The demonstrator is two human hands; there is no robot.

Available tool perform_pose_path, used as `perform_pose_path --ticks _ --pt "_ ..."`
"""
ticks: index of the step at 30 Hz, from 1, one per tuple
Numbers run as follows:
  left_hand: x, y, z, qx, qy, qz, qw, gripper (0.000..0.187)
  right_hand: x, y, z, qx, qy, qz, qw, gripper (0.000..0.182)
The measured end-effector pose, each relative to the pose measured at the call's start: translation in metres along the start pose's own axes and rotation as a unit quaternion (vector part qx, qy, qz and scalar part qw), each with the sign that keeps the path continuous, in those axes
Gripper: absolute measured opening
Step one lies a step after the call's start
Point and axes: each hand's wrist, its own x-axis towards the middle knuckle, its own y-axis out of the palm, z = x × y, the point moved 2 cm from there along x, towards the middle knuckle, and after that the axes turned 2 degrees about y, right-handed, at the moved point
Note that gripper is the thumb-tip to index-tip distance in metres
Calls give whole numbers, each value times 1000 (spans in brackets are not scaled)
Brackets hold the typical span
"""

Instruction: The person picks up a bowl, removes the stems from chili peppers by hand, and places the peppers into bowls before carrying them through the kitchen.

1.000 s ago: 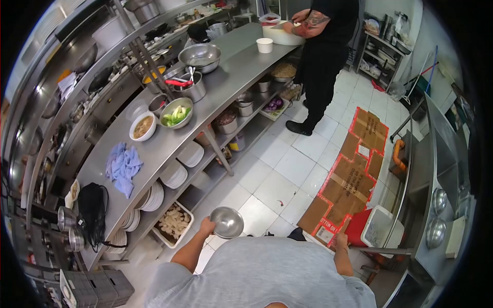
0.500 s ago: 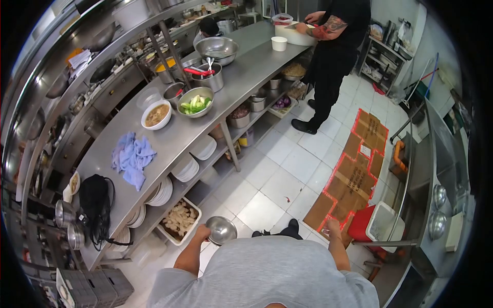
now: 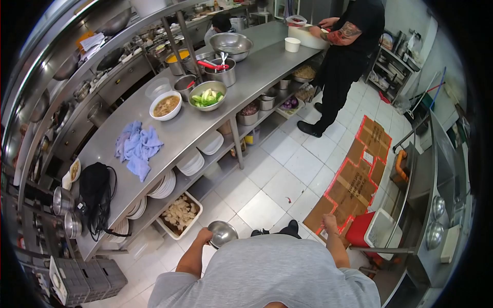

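Steel counter (image 3: pixel 174 138) runs along the left. Left hand (image 3: pixel 204 235) grips the small metal bowl (image 3: pixel 222 233), now lower and closer to the body. Right hand (image 3: pixel 329 224) hangs loose, empty.

Head camera looks steeply down, fisheye, seemingly high.

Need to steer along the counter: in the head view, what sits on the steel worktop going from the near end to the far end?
Black bag → blue cloth → white soup bowl → bowl of green vegetables → pot with red-handled tools → big empty steel bowl → small white cup.
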Motion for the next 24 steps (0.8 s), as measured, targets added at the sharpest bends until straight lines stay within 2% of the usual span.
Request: perform_pose_path --ticks 2,10,17,20,24 --pt "-2 -1 2 -2 -5 -6 1000 32 1 0 -1 -50 -16 39 998 17" --pt "-8 1 1 28 2 4 1000 24 -25 4 -9 22 53 -1 998 17" --pt "-3 5 0 42 20 17 999 30 -24 11 -6 26 58 -13 998 21" --pt "-8 2 -9 65 14 12 998 32 -13 12 -7 8 28 15 999 21" --pt "-9 2 -11 73 20 5 997 33 -3 12 -8 -3 41 16 999 17"
